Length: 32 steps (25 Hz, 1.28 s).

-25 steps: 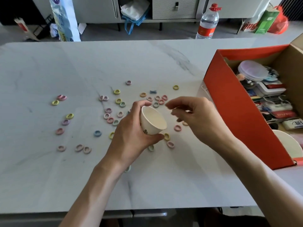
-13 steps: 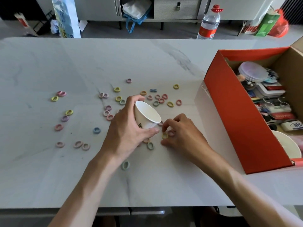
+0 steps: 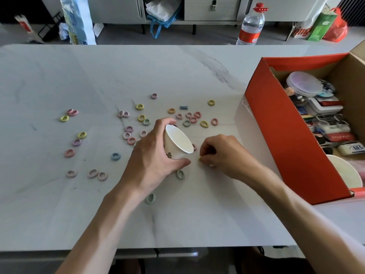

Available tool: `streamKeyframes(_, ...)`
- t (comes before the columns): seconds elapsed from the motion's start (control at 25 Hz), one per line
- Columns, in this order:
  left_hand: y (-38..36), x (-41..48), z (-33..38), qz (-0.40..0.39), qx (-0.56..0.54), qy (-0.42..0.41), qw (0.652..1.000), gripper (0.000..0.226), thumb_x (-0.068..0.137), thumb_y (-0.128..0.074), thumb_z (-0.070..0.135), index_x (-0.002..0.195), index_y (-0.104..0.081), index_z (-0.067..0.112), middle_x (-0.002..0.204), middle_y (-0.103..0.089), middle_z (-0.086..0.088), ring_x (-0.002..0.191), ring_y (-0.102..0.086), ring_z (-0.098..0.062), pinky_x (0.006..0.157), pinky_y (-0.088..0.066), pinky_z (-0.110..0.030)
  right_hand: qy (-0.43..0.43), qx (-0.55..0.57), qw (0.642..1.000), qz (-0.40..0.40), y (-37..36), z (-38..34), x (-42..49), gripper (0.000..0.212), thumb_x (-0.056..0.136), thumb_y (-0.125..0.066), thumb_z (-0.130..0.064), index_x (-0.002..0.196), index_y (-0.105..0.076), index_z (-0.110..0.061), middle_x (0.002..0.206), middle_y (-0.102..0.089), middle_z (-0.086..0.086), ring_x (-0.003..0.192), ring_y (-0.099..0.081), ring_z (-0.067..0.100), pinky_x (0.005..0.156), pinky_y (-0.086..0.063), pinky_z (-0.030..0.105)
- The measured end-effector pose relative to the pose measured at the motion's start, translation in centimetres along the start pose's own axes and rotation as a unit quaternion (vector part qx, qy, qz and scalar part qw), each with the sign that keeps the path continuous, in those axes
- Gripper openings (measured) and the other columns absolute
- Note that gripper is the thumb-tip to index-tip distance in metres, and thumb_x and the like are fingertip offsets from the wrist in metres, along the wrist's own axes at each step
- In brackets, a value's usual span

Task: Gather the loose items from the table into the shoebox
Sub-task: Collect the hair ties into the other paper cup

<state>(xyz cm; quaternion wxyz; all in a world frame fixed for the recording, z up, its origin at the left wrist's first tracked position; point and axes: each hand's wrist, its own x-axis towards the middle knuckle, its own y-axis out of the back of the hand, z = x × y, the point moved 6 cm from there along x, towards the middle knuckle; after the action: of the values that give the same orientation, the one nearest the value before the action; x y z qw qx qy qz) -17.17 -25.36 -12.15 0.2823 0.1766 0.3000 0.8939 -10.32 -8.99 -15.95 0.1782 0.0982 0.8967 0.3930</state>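
Hands busy — left (image 3: 156,155) grips tilted paper cup (image 3: 177,142) (mouth rightward), right (image 3: 223,155) pinches yellow ring (image 3: 199,159).

One paper cup (image 3: 177,142) — one shoebox (image 3: 292,123) — one bottle (image 3: 250,26).

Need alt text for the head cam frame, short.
A left hand holds a tilted white paper cup while the right hand pinches a small yellow ring beside it; pastel rings scatter across a marble table, and an open orange shoebox stands at right.
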Motion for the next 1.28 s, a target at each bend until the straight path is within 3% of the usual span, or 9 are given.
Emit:
streamKeyframes(0.2, -0.5, 0.0, 0.0, -0.015, -0.005, 0.002, 1.0, 0.085, 0.057, -0.092, 0.031, 0.128, -0.046, 0.035, 0.109, -0.064, 0.017, 0.094, -0.06, -0.002, 0.078, -0.05, -0.021, 0.084, 0.229, 0.967, 0.078, 2.8, -3.9, -0.7, 0.009, 0.079, -0.076, -0.01, 0.077, -0.069, -0.016, 0.066, -0.068, -0.005, 0.058, -0.062, 0.004, 0.058, -0.048, 0.017)
streamKeyframes(0.36, -1.0, 0.1, 0.0, -0.013, -0.045, 0.008, 0.999, 0.081, 0.055, -0.092, 0.028, 0.122, -0.046, 0.041, 0.101, -0.064, 0.03, 0.092, -0.059, 0.013, 0.07, -0.044, -0.007, 0.137, 0.211, 0.967, 0.031, 1.2, -6.9, -0.9, 0.019, 0.076, -0.073, -0.008, 0.086, -0.078, -0.024, 0.078, -0.074, -0.011, 0.073, -0.067, -0.004, 0.069, -0.051, 0.015)
streamKeyframes(0.48, 0.3, 0.4, -0.7, 0.03, -0.045, 0.024, 0.998, 0.08, 0.054, -0.092, 0.03, 0.12, -0.049, 0.037, 0.097, -0.063, 0.028, 0.089, -0.058, 0.014, 0.067, -0.041, -0.005, 0.125, 0.212, 0.961, 0.126, 2.7, -6.1, 0.2, 0.016, 0.085, -0.069, -0.014, 0.091, -0.078, -0.026, 0.081, -0.073, -0.018, 0.079, -0.065, -0.008, 0.072, -0.049, 0.013)
streamKeyframes(0.56, 1.8, 0.5, -1.5, 0.085, -0.032, 0.043, 0.995, 0.08, 0.054, -0.093, 0.031, 0.121, -0.05, 0.032, 0.096, -0.062, 0.024, 0.084, -0.057, 0.006, 0.067, -0.037, -0.001, 0.088, 0.106, 0.976, 0.166, 2.9, -4.8, 0.9, 0.014, 0.09, -0.064, -0.024, 0.1, -0.074, -0.026, 0.089, -0.07, -0.018, 0.083, -0.063, -0.004, 0.071, -0.044, 0.015)
streamKeyframes(0.72, 4.2, 0.6, -2.8, 0.144, -0.047, 0.078, 0.985, 0.079, 0.057, -0.093, 0.028, 0.123, -0.05, 0.027, 0.102, -0.064, 0.007, 0.085, -0.055, -0.003, 0.072, -0.047, -0.01, 0.056, -0.082, 0.994, -0.038, -2.9, -3.1, 1.0, 0.058, 0.079, -0.066, -0.059, 0.13, -0.054, -0.035, 0.126, -0.045, -0.003, 0.11, -0.046, 0.013, 0.091, -0.039, 0.025)
streamKeyframes(0.84, 4.9, 0.7, -3.0, 0.146, -0.045, 0.081, 0.985, 0.077, 0.058, -0.093, 0.027, 0.122, -0.049, 0.028, 0.097, -0.061, 0.014, 0.081, -0.053, 0.003, 0.066, -0.039, -0.001, 0.152, -0.069, 0.982, -0.085, -5.5, -4.2, 0.1, 0.056, 0.069, -0.081, -0.041, 0.121, -0.06, -0.037, 0.119, -0.041, -0.01, 0.105, -0.04, 0.009, 0.086, -0.034, 0.016)
streamKeyframes(1.0, 5.1, 0.5, -3.2, 0.136, -0.037, 0.085, 0.986, 0.078, 0.059, -0.092, 0.029, 0.124, -0.049, 0.028, 0.095, -0.058, 0.018, 0.082, -0.053, 0.009, 0.066, -0.038, 0.0, 0.18, 0.0, 0.982, -0.06, -5.3, -4.8, 0.2, 0.026, 0.069, -0.082, -0.011, 0.093, -0.074, -0.019, 0.096, -0.052, -0.01, 0.075, -0.051, -0.005, 0.069, -0.038, 0.006)
streamKeyframes(1.12, 5.0, 0.3, -3.1, 0.124, -0.021, 0.081, 0.989, 0.08, 0.06, -0.092, 0.029, 0.126, -0.048, 0.024, 0.102, -0.062, 0.009, 0.086, -0.053, -0.003, 0.068, -0.039, -0.003, 0.175, -0.015, 0.984, -0.036, -4.4, -4.9, 0.1, 0.012, 0.075, -0.076, -0.005, 0.084, -0.072, -0.012, 0.089, -0.058, -0.004, 0.066, -0.054, 0.002, 0.063, -0.042, 0.015)
streamKeyframes(1.28, 4.6, 0.3, -2.9, 0.098, 0.0, 0.068, 0.993, 0.083, 0.06, -0.092, 0.03, 0.129, -0.047, 0.022, 0.112, -0.064, 0.003, 0.098, -0.058, -0.017, 0.081, -0.046, -0.023, 0.164, -0.132, 0.978, 0.006, -3.8, -5.2, 0.1, 0.005, 0.081, -0.062, -0.007, 0.081, -0.062, -0.012, 0.082, -0.057, 0.0, 0.071, -0.054, 0.018, 0.065, -0.046, 0.031)
